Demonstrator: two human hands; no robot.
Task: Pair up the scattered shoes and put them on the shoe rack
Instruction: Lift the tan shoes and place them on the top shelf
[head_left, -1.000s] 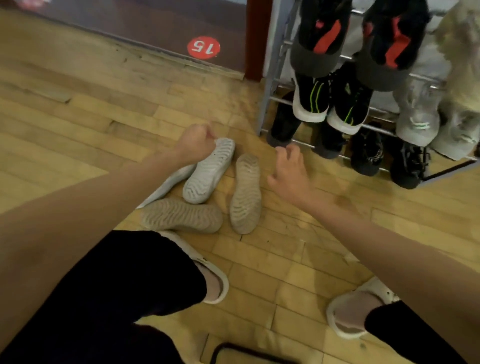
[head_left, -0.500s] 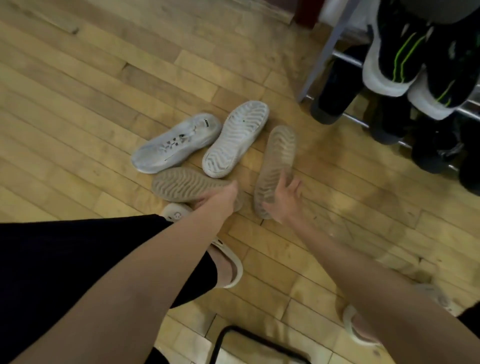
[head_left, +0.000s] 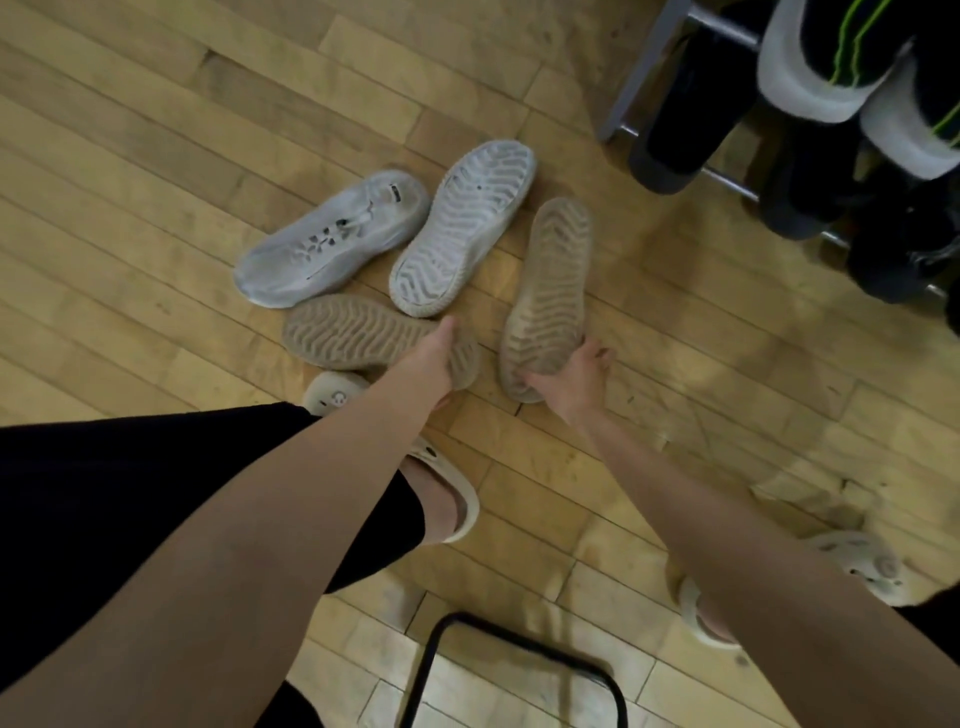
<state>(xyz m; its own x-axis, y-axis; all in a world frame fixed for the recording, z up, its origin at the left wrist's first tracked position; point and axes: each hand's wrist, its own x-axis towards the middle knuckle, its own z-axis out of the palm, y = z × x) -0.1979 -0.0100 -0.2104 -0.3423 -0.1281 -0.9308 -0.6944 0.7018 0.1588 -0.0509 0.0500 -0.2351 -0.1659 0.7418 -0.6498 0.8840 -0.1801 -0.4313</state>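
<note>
Several shoes lie in a cluster on the wooden floor. A pale grey shoe (head_left: 332, 241) rests upper side up, and its white-soled partner (head_left: 462, 226) lies sole up beside it. Two beige shoes lie sole up. My left hand (head_left: 434, 364) grips the near end of the left beige shoe (head_left: 353, 330). My right hand (head_left: 571, 376) grips the near end of the right beige shoe (head_left: 550, 291). The metal shoe rack (head_left: 644, 67) stands at the top right.
The rack holds black sneakers with white soles and green stripes (head_left: 831, 57) and dark shoes below. My feet wear cream clogs (head_left: 452, 493) (head_left: 857, 566). A black metal frame (head_left: 519, 654) sits at the bottom edge. Bare floor lies to the left.
Both hands came down from near the rack to the beige shoes and closed on their near ends. The view tilted down and moved closer to the floor.
</note>
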